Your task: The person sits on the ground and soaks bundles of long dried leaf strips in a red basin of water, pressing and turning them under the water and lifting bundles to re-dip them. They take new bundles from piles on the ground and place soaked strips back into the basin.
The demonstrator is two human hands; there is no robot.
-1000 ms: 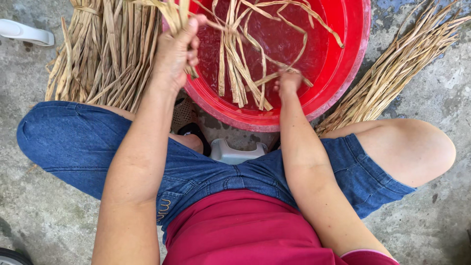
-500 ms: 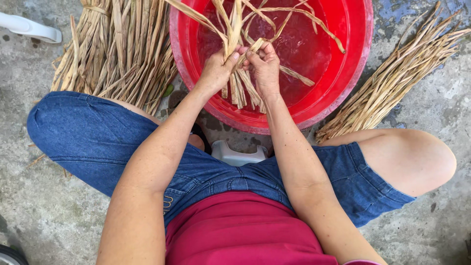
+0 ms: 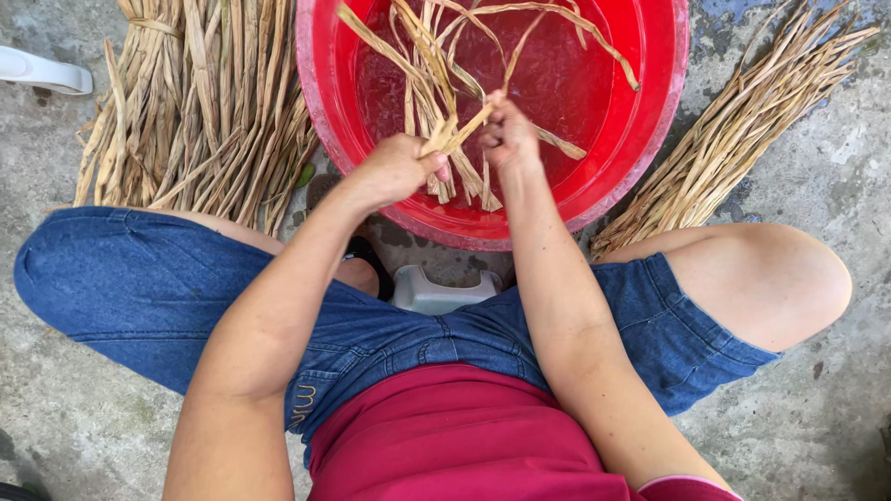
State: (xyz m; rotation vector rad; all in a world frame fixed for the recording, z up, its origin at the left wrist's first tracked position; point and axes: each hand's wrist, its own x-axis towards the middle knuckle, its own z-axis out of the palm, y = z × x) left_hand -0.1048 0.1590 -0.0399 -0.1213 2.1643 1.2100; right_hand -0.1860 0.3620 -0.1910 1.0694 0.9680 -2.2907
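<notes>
Red plastic formed the tub [image 3: 650,139] before us. Over its near rim, our left hand [image 3: 394,169] and right hand [image 3: 506,134] pinched one wet straw strip [image 3: 461,130] between closed fingers. Dry straw bundles [image 3: 200,102] lay left of the tub.

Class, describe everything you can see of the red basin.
The red basin is round, looks like plastic, and sits on the concrete ground before the seated person's knees. Its inside looks wet, and tan dried strips lie in it and over its rim. Both hands, left hand and right hand, hold strips above its near edge.
</notes>
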